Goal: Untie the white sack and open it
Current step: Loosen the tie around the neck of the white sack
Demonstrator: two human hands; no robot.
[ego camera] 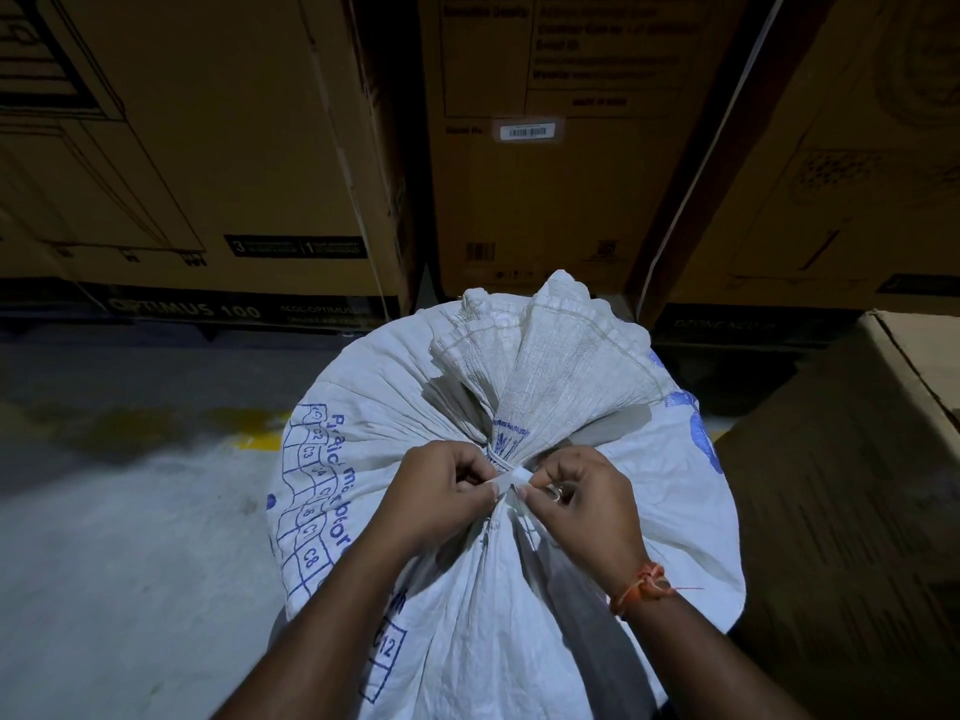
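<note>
On the left, the grey floor point(130, 511) runs off into shadow, with dim cardboard cartons point(208, 148) stacked along the far side. The white sack point(363, 407) stands in the near middle of the scene, full and rounded, its blue print wrapping round the left flank. It looks heavy enough to stay put, so I judge nobody needs to steady it. The woven cloth seems thin, crinkly and a little slick, soft enough to bunch but stiff enough to hold its pleats.

The left hand point(441, 491) is curled, fingertips pinching one end of the white tie point(511, 478) at the gathered neck. The right hand point(582, 504), an orange thread point(641, 589) at its wrist, pinches the tie from the other side. That tie is the place to work: narrow, flat, probably slippery, needing fingernails more than force.

Beyond the hands the mouth of the sack point(545, 350) fans out loose. The knot itself is mostly hidden between the fingers; I cannot tell how it is wound. The contents are unseen, and a carton point(857, 485) on the right fades into darkness.
</note>
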